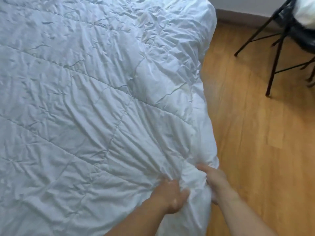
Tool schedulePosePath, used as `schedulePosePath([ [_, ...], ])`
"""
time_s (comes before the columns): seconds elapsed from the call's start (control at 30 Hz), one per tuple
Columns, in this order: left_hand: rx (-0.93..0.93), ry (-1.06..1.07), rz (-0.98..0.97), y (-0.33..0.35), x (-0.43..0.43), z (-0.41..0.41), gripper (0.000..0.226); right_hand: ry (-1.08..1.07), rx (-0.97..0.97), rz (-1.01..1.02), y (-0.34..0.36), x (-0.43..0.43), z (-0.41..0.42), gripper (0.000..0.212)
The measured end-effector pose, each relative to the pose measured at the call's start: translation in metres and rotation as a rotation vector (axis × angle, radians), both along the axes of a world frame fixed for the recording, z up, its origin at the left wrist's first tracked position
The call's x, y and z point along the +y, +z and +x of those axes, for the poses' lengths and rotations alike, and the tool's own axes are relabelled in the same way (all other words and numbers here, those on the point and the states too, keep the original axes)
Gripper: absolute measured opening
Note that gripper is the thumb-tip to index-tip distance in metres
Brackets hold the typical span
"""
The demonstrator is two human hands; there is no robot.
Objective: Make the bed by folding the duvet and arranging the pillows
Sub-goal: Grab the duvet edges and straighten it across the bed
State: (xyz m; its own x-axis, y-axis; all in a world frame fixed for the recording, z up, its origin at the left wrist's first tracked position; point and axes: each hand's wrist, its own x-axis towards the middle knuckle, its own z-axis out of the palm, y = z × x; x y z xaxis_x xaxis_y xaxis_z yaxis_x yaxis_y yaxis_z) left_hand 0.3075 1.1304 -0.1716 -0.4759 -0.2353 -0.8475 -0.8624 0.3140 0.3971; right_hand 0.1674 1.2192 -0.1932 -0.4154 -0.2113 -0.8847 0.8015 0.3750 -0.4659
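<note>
Wooden floor (255, 133) lying right of white duvet (85, 99); left hand (170, 195) and right hand (215, 180) both clenching bunched near corner, fingers curling into fabric.

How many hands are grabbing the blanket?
2. The left hand bunches the duvet near its bottom corner; the right hand grips the same corner at the edge by the floor.
</note>
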Motion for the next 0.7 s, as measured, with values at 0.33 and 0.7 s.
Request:
schedulePosePath([
  [0.33,0.004,0.130,-0.167,-0.022,-0.041,-0.002,0.070,0.557,0.280,0.441,-0.027,0.009,-0.046,0.038],
  [0.7,-0.177,0.269,-0.149,0.087,-0.105,-0.113,0.059,1.146,0.368,0.307,0.109,-0.031,-0.193,0.057],
])
